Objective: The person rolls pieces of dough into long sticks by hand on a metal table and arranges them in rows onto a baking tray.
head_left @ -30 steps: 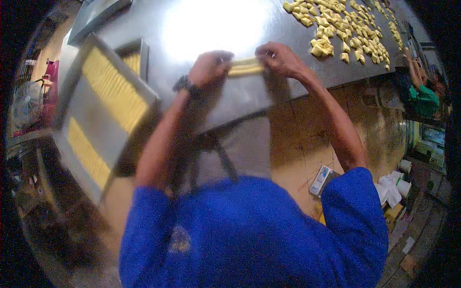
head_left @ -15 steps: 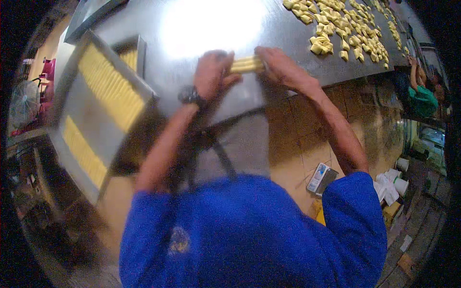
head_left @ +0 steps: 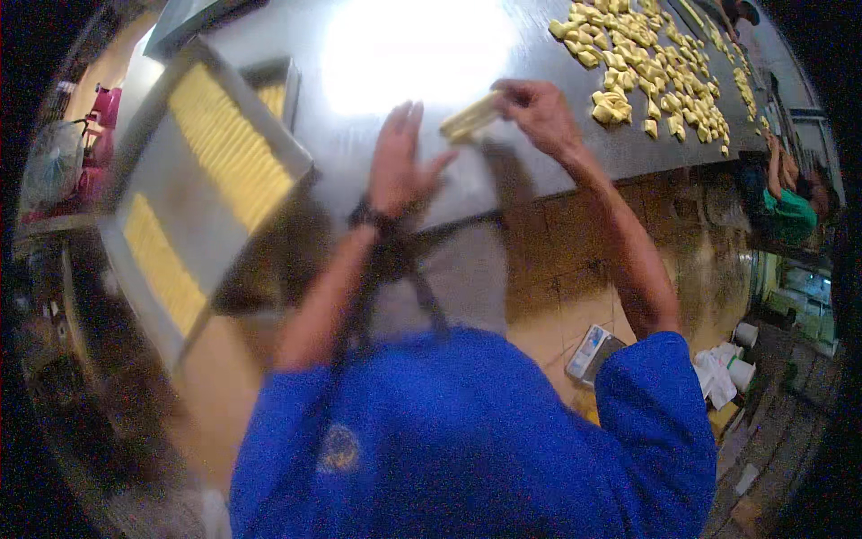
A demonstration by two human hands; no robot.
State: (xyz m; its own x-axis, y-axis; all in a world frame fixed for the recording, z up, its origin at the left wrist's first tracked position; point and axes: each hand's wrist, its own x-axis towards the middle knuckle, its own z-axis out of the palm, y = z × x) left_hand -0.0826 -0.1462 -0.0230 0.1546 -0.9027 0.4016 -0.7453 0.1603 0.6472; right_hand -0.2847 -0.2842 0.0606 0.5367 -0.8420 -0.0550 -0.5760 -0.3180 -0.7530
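Over the metal table (head_left: 305, 40), my right hand (head_left: 543, 115) pinches one end of a few yellow dough sticks (head_left: 471, 119) lying side by side. Their other end points left, toward my left hand (head_left: 401, 166), which has its fingers stretched out and touches none of them. A dark watch is on my left wrist. To the left stands a metal tray (head_left: 184, 207) with a long row of dough sticks (head_left: 229, 148) along its far side and a shorter row (head_left: 162, 260) nearer me.
Many small dough pieces (head_left: 660, 76) lie scattered at the table's far right. A second tray (head_left: 289, 90) sits behind the first one. A person in a green top (head_left: 790, 202) is at the right. On the floor lies a scale-like device (head_left: 593, 353).
My left hand has let go of the dough sticks and opened. My right hand still holds them by one end, now tilted, and has shifted slightly right.
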